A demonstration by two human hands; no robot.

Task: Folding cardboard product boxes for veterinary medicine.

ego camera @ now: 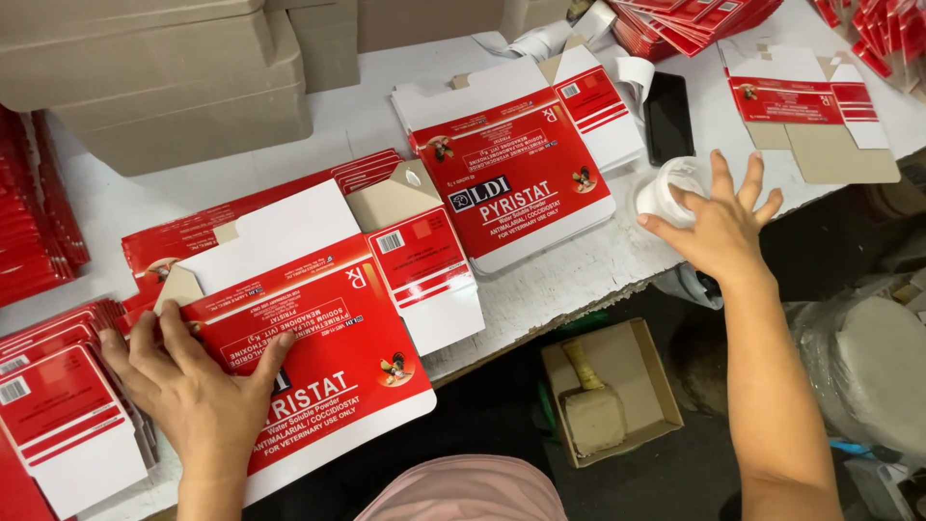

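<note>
My left hand (193, 391) lies flat, fingers spread, on a red and white flattened carton blank (333, 333) at the near edge of the white table (569, 270). My right hand (719, 227) reaches to the table's right edge and touches a small white round container (666, 193) with its fingers apart around it. A stack of the same red and white carton blanks (516, 169) lies between the two hands, further back.
More flat carton stacks lie at left (58, 415), far right (810, 106) and top right (694, 19). Brown cardboard boxes (164, 77) stand at the back left. A black phone (667, 116) lies near the container. Below the table sits an open box with a brush (593, 405).
</note>
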